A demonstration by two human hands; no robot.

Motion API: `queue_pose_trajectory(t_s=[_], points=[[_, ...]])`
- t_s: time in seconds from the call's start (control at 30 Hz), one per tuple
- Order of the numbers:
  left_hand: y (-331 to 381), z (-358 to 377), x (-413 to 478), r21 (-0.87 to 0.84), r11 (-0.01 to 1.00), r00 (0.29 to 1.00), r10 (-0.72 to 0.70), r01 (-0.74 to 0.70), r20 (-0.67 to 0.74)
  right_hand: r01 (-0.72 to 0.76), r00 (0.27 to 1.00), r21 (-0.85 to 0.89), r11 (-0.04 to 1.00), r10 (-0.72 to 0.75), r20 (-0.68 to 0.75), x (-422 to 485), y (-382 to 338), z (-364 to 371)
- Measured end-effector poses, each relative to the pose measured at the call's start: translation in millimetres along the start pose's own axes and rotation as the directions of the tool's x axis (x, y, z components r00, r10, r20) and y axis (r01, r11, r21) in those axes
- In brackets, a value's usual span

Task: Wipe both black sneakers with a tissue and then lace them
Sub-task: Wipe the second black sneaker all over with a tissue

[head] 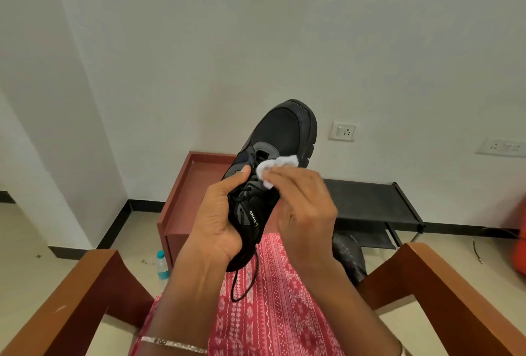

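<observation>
A: Where is the black mesh sneaker with the lugged rubber sole (287,128)?
B: Raised above the lap, toe pointing away; the left hand (219,224) grasps its heel end, thumb by the tongue; a loose black lace (244,278) hangs below.
A: And the right hand (304,210)?
B: Fingers curled, pinching a crumpled white tissue (273,166) against the eyelet area.

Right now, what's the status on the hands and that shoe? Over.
Left hand grips sneaker, toe up. Right hand holds tissue on its upper. Lace dangles loose; nothing in the way.
</observation>
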State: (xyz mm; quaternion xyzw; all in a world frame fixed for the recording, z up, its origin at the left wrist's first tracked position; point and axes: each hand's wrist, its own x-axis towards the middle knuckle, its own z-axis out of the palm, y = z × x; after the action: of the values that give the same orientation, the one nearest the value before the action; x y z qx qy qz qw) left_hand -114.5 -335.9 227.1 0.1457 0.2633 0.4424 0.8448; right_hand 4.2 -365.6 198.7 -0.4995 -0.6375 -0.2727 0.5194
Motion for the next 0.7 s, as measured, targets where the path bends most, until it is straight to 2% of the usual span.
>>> queue_pose_trajectory(t_s=[0.07,0.13,0.3,0.57,0.7], points=[[0,0,-1,0.001,1.0,1.0,-0.003,0.003,0.003,0.069,0.997,0.005,0.998,-0.069,0.042,-7,-1,0],[1,0,0,0.023,1.0,1.0,0.02,-0.02,-0.008,0.08,0.996,-0.013,0.997,-0.08,0.033,0,10,-2],[-1,2,3,0.074,0.996,0.997,0.058,-0.053,-0.061,-0.067,0.997,-0.038,0.997,0.066,-0.046,22,34,-8],[0,0,0,-0.03,0.997,0.997,-0.066,0.065,-0.034,0.084,0.994,0.025,0.996,-0.085,0.066,-24,0,-2],[-3,1,1,-0.047,0.996,0.997,-0.076,0.076,-0.008,0.036,0.999,-0.034,0.999,-0.035,0.027,-3,14,-2]])
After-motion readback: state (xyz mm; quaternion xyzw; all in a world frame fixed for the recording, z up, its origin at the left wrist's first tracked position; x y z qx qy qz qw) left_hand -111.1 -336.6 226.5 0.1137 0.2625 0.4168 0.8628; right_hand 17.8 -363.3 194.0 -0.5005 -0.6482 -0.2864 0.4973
